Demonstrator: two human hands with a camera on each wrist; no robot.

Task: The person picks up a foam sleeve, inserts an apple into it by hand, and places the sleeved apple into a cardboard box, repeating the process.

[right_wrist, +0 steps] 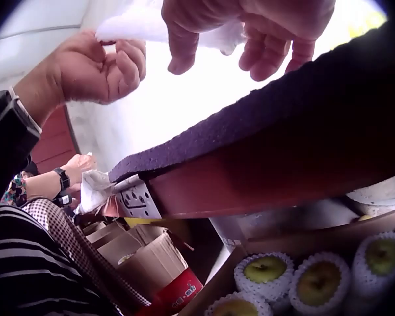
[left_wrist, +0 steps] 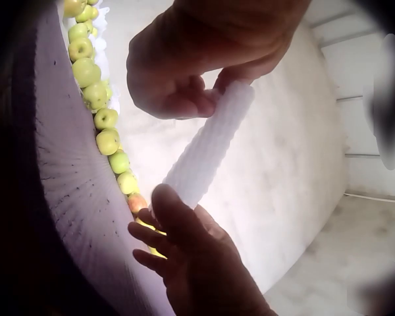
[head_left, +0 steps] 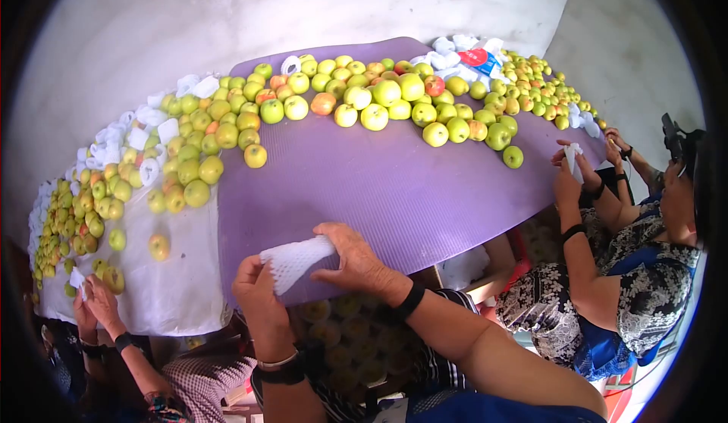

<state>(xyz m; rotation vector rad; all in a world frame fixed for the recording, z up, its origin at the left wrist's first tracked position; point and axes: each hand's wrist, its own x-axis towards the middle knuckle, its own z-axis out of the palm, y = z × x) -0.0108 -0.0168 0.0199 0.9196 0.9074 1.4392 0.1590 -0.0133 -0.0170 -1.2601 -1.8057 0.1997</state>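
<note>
A white foam net sleeve (head_left: 296, 262) stretches between my two hands above the near edge of the purple mat. My left hand (head_left: 262, 294) pinches one end of it between thumb and curled fingers. At the other end is my right hand (head_left: 360, 262), its fingers at the sleeve's upper corner and its thumb held apart below. In the left wrist view the right thumb (left_wrist: 174, 210) overlaps the sleeve (left_wrist: 207, 148), with the other fingers spread loosely. The sleeve looks flat, with no apple in it. Green and reddish apples (head_left: 374, 117) lie across the mat beyond my hands.
The purple mat (head_left: 341, 188) adjoins a pale cloth (head_left: 174, 271) with more apples and foam sleeves (head_left: 106, 146). People work on both sides, one hand (head_left: 569, 184) at right holding a sleeve. Below the table edge, a box holds sleeved apples (right_wrist: 319, 280); an open carton (right_wrist: 145, 253) stands nearby.
</note>
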